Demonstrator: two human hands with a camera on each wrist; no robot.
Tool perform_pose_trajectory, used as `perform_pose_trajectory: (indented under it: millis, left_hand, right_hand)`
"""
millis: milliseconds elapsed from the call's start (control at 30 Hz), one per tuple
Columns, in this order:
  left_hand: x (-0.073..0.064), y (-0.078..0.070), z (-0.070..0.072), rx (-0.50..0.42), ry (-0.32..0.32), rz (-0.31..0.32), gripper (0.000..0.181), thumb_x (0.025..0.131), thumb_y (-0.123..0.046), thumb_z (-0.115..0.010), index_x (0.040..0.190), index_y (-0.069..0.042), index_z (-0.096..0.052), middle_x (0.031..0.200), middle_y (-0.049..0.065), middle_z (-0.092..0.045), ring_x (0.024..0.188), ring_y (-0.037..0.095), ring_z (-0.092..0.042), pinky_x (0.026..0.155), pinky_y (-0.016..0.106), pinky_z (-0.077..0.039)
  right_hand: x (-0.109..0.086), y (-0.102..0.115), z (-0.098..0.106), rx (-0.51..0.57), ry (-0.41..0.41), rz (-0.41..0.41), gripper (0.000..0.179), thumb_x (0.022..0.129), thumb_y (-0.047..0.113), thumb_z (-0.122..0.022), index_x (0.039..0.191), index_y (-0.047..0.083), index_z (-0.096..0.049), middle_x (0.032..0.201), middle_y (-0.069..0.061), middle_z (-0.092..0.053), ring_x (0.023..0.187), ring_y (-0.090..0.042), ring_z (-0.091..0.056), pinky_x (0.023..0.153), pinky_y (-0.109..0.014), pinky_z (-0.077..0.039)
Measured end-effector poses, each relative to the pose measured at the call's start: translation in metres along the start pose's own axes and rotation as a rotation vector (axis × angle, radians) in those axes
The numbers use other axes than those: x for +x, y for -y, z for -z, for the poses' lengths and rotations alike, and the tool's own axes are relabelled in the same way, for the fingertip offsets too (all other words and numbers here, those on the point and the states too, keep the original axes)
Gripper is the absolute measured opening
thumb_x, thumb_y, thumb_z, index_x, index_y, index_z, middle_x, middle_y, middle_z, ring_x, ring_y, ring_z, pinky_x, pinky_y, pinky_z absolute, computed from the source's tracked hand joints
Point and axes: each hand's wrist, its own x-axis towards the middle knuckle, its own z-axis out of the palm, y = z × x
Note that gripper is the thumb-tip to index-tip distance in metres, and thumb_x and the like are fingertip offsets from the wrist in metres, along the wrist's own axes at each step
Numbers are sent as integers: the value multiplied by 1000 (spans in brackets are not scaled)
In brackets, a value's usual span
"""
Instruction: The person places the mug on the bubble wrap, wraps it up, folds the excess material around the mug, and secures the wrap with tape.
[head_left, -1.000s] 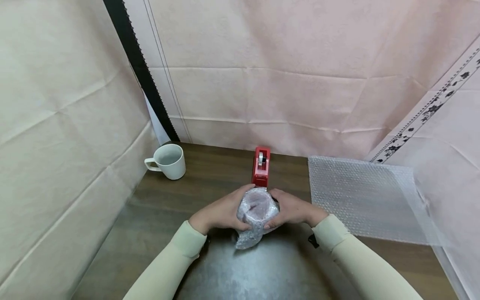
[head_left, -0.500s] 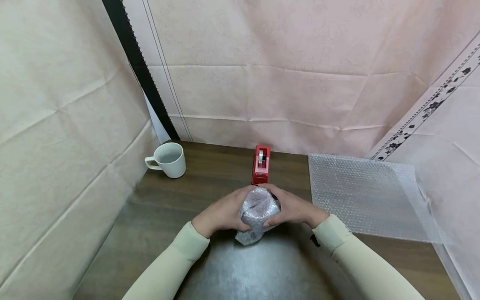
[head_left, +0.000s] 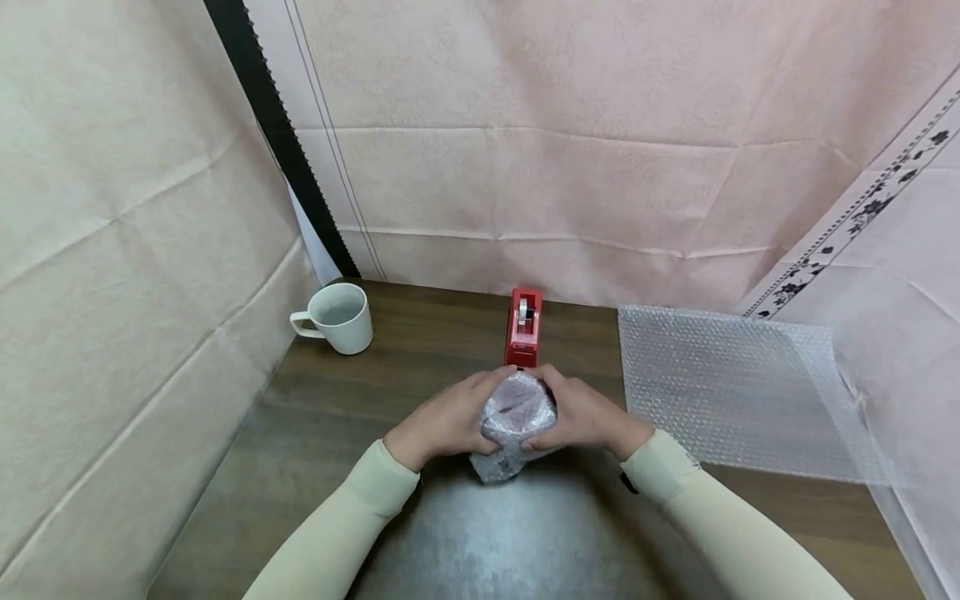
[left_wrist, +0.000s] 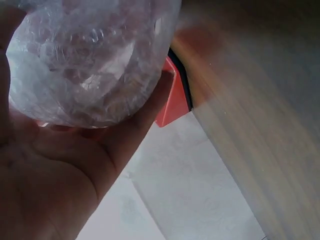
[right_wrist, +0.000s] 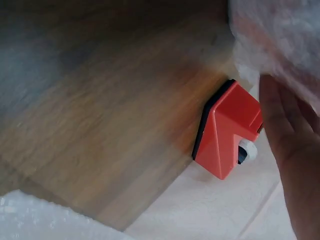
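Note:
A bubble-wrapped bundle (head_left: pixel 519 410) is between my two hands, near the middle of the head view. My left hand (head_left: pixel 450 419) grips its left side, thumb toward me. On the other side my right hand (head_left: pixel 588 418) holds it with curled fingers and thumb. The left wrist view has the crinkled clear wrap (left_wrist: pixel 95 65) close up, its rounded end against the palm and fingers. In the right wrist view, fingers (right_wrist: pixel 280 107) lie along the bundle's underside or side. What the wrap contains is hidden. Just beyond the hands stands a red tape dispenser (head_left: pixel 522 333).
A white mug (head_left: pixel 342 320) stands at the back left of the wooden table (head_left: pixel 315 433), handle to the left. A flat bubble wrap sheet (head_left: pixel 735 392) lies at the right. Pale cloth (head_left: pixel 585 167) hangs behind and along both sides.
The bundle's loose lower flap of wrap has drawn in closer to the bundle. Both hands keep their hold, with only small shifts of the fingers.

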Motion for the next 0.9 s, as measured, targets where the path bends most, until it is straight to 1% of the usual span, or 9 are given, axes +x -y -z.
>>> perform_pose_trajectory:
  millis: [100,200,300,433,533,700,733,833,900]
  left_hand:
    - [1,1,3,25,-20,-20,116,83,-12,-101,178,-15,-34,168,17,-56,144,33,-65,119,54,-59]
    - [2,1,5,32,-32,-13,112,86,-10,-99,178,-13,-35,170,18,-53,147,34,-64,120,54,-59]
    - [2,1,7,30,-29,-14,111,87,-9,-98,178,-13,-34,172,18,-51,149,35,-62,123,55,-57]
    - [5,3,6,28,-24,-49,115,85,-12,-98,178,-12,-30,172,17,-48,149,35,-60,125,54,-55]
    - [7,3,7,32,-16,-73,119,82,-21,-100,178,-14,-29,172,16,-47,148,34,-59,125,53,-55]
    - [4,-1,7,31,8,-50,128,77,-37,-106,178,-21,-28,174,11,-45,149,33,-56,122,56,-57]
    - [5,-1,6,39,3,-42,127,78,-40,-106,178,-22,-29,173,11,-45,149,33,-57,122,56,-57]
    - [8,-1,1,75,-30,-41,120,79,-41,-107,174,-19,-37,169,10,-51,147,32,-60,121,54,-58]
    - [11,0,-4,108,-56,-54,112,81,-38,-106,171,-16,-43,165,11,-56,144,31,-63,121,51,-58]
  right_hand:
    - [-1,1,-3,-48,-62,-15,105,80,49,-104,159,9,-48,135,-12,-76,111,-18,-73,94,-39,-64]
    - [0,1,-5,-88,-106,-30,105,82,52,-101,160,5,-49,135,-14,-77,111,-18,-75,92,-39,-65]
    - [0,2,-5,-119,-136,-35,105,83,54,-101,160,3,-51,135,-15,-78,109,-18,-75,92,-40,-65]
    - [1,4,-1,-153,-155,-35,102,82,54,-101,156,2,-55,129,-14,-80,102,-14,-75,88,-36,-64]
    - [2,6,0,-150,-147,-45,98,82,53,-102,151,2,-55,130,-13,-80,101,-14,-74,87,-36,-64]
    - [3,7,-1,-136,-129,-56,94,79,51,-105,140,3,-52,141,-15,-76,107,-16,-74,91,-39,-64]
    - [3,7,-1,-133,-123,-58,94,79,51,-105,140,4,-51,142,-15,-75,107,-16,-73,92,-38,-63]
    - [1,3,2,-109,-83,-50,95,78,55,-105,138,5,-50,145,-16,-73,111,-18,-73,93,-38,-63]
    - [0,-2,9,-41,-36,-35,88,83,53,-102,137,6,-51,150,-19,-71,121,-24,-74,100,-43,-65]
